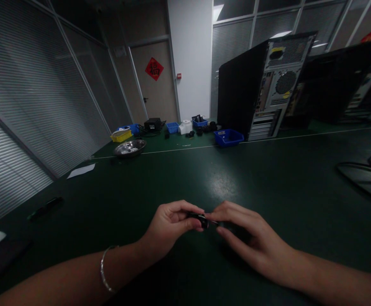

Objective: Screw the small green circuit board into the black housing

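Just above the green table, my left hand pinches a small black rounded object with a glossy end, its fingers covering much of it. My right hand meets it from the other side, with the index fingertip against the object's end. A thin dark piece sticks out there between my right index finger and thumb; its kind is too small to make out. The two hands nearly touch in front of me.
The green table bears a metal bowl, a blue bin and a yellow tray at the back. A computer tower stands behind right. Black cables lie right; a dark pen-like item lies left.
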Motion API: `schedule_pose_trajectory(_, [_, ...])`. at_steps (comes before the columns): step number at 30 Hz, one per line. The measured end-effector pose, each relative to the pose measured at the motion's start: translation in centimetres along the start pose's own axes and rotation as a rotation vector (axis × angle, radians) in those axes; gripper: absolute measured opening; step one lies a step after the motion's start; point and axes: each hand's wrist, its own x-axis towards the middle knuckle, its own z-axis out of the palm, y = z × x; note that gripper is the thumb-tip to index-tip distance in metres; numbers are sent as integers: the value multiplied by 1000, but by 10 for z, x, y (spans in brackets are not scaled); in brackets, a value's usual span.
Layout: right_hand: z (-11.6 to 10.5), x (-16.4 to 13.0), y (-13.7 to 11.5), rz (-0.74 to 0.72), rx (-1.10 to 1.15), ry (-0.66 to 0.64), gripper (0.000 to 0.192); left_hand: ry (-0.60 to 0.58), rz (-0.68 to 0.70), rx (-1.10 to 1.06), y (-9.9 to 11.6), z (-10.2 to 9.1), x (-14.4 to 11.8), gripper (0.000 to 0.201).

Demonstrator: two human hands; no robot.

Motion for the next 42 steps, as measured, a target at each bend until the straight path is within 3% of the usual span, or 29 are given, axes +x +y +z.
schedule_pose_trajectory(6, [-1, 1, 3, 40, -36, 96, 27, 51, 22, 148, 4, -2, 1, 11])
schedule_pose_trajectory(11, [0, 1, 4, 61, -72, 131, 23, -199, 145, 623, 7, -2, -2, 13])
schedule_pose_trajectory(14, [0, 1, 4, 44, -72, 139, 23, -300, 240, 778, 6, -2, -2, 16])
schedule_pose_trajectory(17, [1, 1, 4, 42, -66, 141, 21, -318, 274, 791, 5, -4, -2, 23])
schedule_pose_trajectory(22, [0, 2, 6, 68, -62, 133, 21, -271, 215, 756, 8, -4, -5, 42])
schedule_pose_trajectory(27, [-1, 3, 5, 116, -45, 48, 23, -202, 130, 776, 8, 0, -7, 33])
schedule_pose_trajectory(33, [0, 2, -3, 83, -42, -148, 38, -232, 78, 658, 6, -1, -6, 25])
schedule_pose_trajectory(42, [3, 0, 0, 110, -81, -164, 36, -248, 79, 784, 11, 0, -7, 24])
